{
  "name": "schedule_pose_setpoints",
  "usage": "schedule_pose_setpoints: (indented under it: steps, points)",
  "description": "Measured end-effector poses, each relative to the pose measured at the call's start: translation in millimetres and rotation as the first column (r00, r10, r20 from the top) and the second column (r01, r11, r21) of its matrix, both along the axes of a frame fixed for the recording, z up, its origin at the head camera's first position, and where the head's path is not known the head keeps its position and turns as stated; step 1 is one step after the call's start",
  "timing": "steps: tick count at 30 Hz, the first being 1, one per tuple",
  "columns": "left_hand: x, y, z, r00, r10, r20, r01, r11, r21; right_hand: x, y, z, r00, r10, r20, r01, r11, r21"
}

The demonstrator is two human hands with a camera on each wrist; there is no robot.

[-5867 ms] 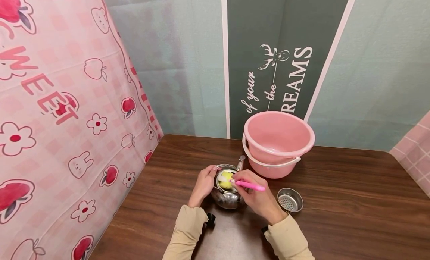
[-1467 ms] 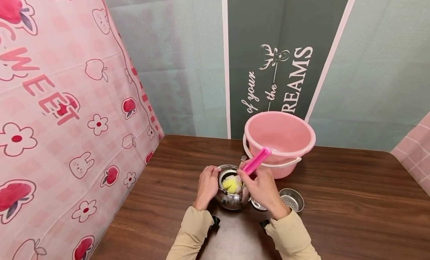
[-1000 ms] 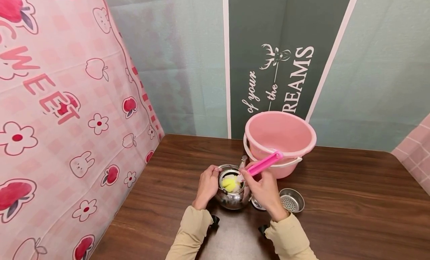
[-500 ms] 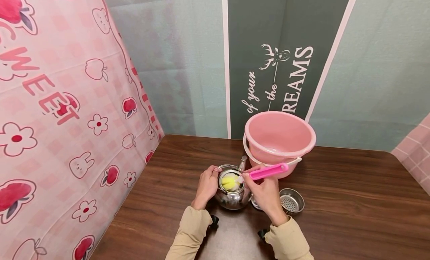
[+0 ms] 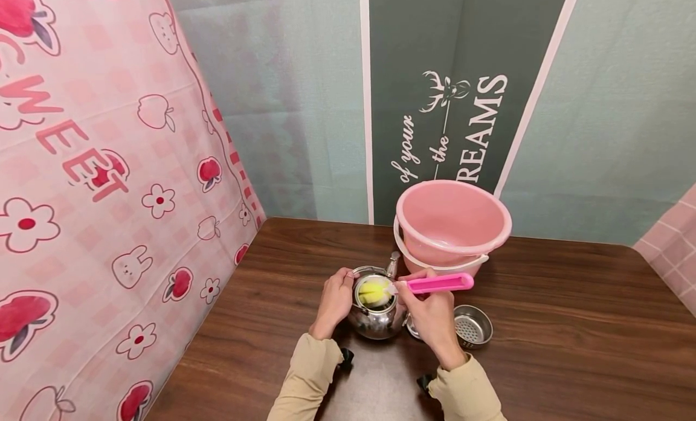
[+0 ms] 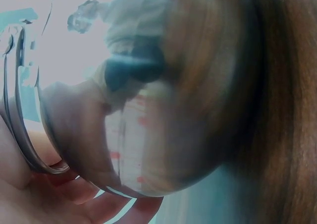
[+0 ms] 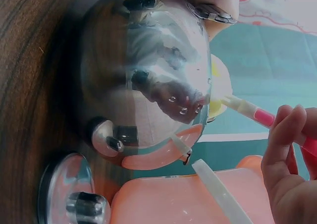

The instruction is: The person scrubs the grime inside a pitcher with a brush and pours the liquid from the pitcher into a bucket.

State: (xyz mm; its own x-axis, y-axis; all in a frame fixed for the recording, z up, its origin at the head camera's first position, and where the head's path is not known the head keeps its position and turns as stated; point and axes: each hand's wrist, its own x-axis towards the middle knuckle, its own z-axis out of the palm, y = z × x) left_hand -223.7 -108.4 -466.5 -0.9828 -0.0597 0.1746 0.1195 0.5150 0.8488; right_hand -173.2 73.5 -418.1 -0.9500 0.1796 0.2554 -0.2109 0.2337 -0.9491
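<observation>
A shiny metal teapot (image 5: pixel 375 324) stands on the table with its top uncovered. My left hand (image 5: pixel 334 297) grips its rim and handle side; in the left wrist view the fingers (image 6: pixel 99 201) curl beneath the round body (image 6: pixel 148 95). My right hand (image 5: pixel 432 312) pinches a brush by its pink handle (image 5: pixel 443 282). The yellow and white sponge head (image 5: pixel 374 293) sits in the teapot's mouth. In the right wrist view the sponge (image 7: pixel 218 85) shows at the opening, and the right hand (image 7: pixel 292 169) holds the pink handle.
A pink bucket (image 5: pixel 451 221) with a white handle stands behind the teapot. A round metal strainer (image 5: pixel 472 325) lies to the right. The teapot lid (image 7: pixel 69 189) rests on the table beside the pot, partly behind my right hand in the head view.
The brush handle has swung from pointing up toward the bucket to nearly level, pointing right. The sponge has shifted slightly in the teapot's mouth. My left hand has kept its hold.
</observation>
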Motion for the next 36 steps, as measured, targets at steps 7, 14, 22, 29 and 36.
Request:
schedule_pose_setpoints:
  steps: [7, 14, 22, 29, 36]
  points:
    - [1.9, -0.2, 2.5, 1.000, -0.002, 0.006, 0.002, 1.000, 0.011, -6.9, 3.9, -8.4, 0.998, 0.030, 0.053, -0.024, 0.995, -0.096]
    - [2.7, 0.0, 3.2, 1.000, -0.004, -0.005, 0.004, 1.000, 0.018, -12.6, 5.7, -8.0, 0.996, 0.028, 0.081, -0.019, 0.993, -0.113]
    - [2.1, 0.6, 2.1, 1.000, -0.005, -0.014, 0.005, 1.000, 0.017, -18.9, 4.3, -1.7, 0.994, 0.064, 0.091, -0.052, 0.990, -0.128]
    - [1.2, 0.8, 1.6, 1.000, -0.006, -0.015, 0.006, 1.000, 0.017, -26.0, -0.1, 3.9, 0.995, 0.073, 0.074, -0.063, 0.989, -0.133]
    - [1.6, 1.3, 2.1, 1.000, -0.007, -0.017, 0.008, 1.000, 0.015, -32.4, -3.6, 5.9, 0.994, 0.091, 0.065, -0.084, 0.991, -0.101]
